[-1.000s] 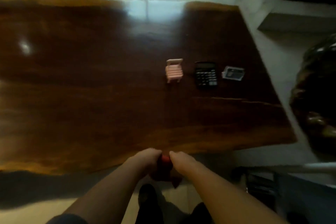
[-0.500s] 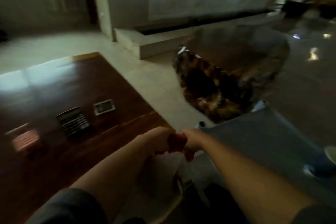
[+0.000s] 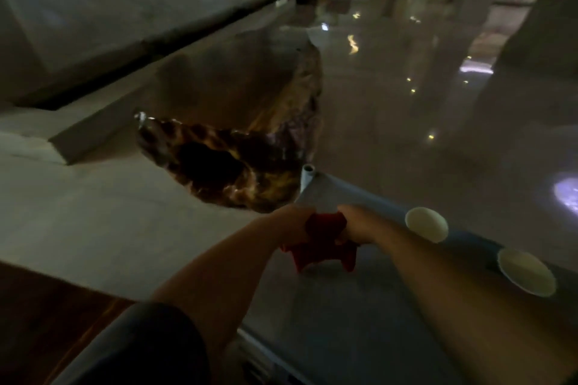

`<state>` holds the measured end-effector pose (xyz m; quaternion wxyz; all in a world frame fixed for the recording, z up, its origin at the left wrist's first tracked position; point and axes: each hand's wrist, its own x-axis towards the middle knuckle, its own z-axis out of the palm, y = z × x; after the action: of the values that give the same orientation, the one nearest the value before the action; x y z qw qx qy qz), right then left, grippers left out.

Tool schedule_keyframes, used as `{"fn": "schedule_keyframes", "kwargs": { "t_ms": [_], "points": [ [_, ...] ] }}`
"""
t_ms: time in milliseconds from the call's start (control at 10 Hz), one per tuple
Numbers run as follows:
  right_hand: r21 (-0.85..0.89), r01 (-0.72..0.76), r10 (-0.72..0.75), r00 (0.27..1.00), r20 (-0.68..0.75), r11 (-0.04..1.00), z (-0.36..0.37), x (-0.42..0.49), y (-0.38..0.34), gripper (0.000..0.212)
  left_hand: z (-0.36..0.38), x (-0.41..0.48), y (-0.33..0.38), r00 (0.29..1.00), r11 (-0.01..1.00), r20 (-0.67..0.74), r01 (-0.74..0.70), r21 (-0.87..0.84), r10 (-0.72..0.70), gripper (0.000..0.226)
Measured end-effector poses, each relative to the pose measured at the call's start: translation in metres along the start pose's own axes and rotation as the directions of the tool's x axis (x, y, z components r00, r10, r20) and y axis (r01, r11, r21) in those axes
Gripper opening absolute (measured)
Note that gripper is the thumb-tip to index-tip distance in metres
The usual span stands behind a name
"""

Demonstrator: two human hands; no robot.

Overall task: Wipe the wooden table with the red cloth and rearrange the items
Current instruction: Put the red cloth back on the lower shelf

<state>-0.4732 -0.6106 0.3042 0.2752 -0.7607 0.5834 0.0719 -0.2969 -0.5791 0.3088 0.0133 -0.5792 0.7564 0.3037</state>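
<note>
The red cloth [image 3: 322, 244] is bunched between both my hands, its corners hanging down. My left hand [image 3: 289, 223] grips its left side and my right hand [image 3: 359, 223] grips its right side, both held out over a grey-blue surface [image 3: 344, 316]. Only a dark corner of the wooden table [image 3: 47, 316] shows at the bottom left. The small chair, calculator and card are out of view.
Two pale round dishes [image 3: 426, 223] [image 3: 527, 272] sit on the grey-blue surface at right. A big dark, glossy wood slab [image 3: 244, 141] lies on the floor ahead. A stone step [image 3: 93, 122] runs along the left. Shiny floor [image 3: 406, 103] stretches beyond.
My view has swung right, away from the wooden table toward the grey-blue surface and the hall. Both hands kept hold of the red cloth throughout, and it hangs looser now.
</note>
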Motion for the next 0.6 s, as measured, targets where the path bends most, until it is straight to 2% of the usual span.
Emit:
{"fn": "schedule_keyframes", "kwargs": {
  "t_ms": [100, 200, 300, 400, 500, 600],
  "points": [
    [-0.015, -0.110, 0.110, 0.994, 0.002, 0.994, -0.010, 0.032, 0.026, 0.028, -0.003, 0.057, 0.003, 0.998, 0.999, 0.060, -0.012, 0.047, 0.009, 0.037],
    [-0.003, -0.176, 0.176, 0.984, -0.031, 0.984, -0.012, 0.072, 0.044, 0.041, -0.008, 0.109, -0.007, 0.998, 1.000, 0.051, -0.023, -0.001, 0.023, 0.032],
    [0.056, -0.237, 0.242, 0.961, -0.135, 0.970, -0.014, 0.109, 0.055, 0.039, -0.015, 0.169, -0.020, 0.996, 0.998, 0.070, -0.060, 0.010, 0.059, 0.033],
    [0.114, -0.245, 0.268, 0.920, -0.285, 0.963, -0.014, 0.134, 0.064, 0.030, -0.019, 0.211, -0.028, 0.989, 0.980, 0.000, -0.148, 0.136, 0.149, 0.033],
    [0.116, -0.293, 0.315, 0.870, -0.379, 0.949, -0.005, 0.154, 0.071, 0.027, -0.016, 0.243, -0.033, 0.965, 0.952, -0.118, -0.202, 0.231, 0.233, 0.043],
    [0.053, -0.353, 0.348, 0.866, -0.359, 0.934, 0.014, 0.171, 0.073, 0.042, 0.010, 0.254, -0.046, 0.960, 0.935, -0.076, -0.241, 0.260, 0.268, 0.079]
  ]
}}
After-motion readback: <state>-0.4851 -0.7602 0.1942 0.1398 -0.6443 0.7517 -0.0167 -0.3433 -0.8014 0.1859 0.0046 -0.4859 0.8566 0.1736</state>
